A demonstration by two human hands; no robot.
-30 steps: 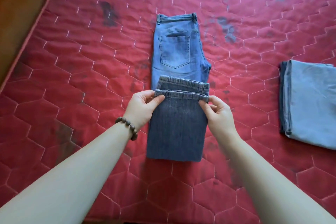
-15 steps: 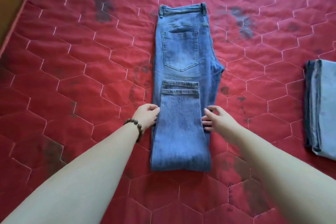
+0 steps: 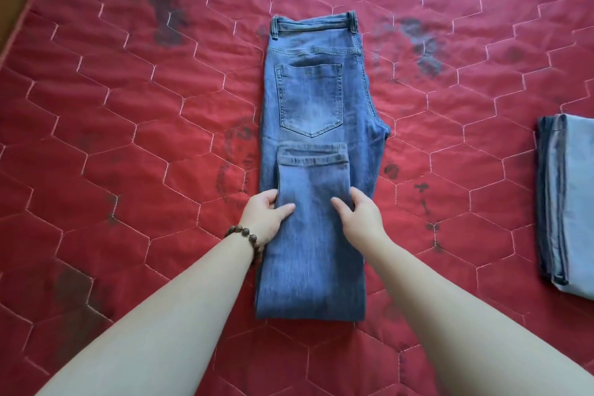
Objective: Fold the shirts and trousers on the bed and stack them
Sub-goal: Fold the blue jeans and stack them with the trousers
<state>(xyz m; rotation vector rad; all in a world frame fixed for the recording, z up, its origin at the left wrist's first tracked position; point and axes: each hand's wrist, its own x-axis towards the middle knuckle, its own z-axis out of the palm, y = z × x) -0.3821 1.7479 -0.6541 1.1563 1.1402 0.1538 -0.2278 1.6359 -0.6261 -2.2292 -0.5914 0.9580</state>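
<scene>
jeans half-folded, hems below pocket | left hand, right hand gripping doubled-leg edges | next: fold up toward waistband

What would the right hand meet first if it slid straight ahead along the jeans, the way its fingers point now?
Probably the leg hems lying folded up over the jeans, ahead and slightly left of the right hand; past them comes the back pocket.

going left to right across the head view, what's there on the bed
beaded bracelet → left hand → jeans → right hand → folded denim stack, all on the red quilted mattress
</scene>
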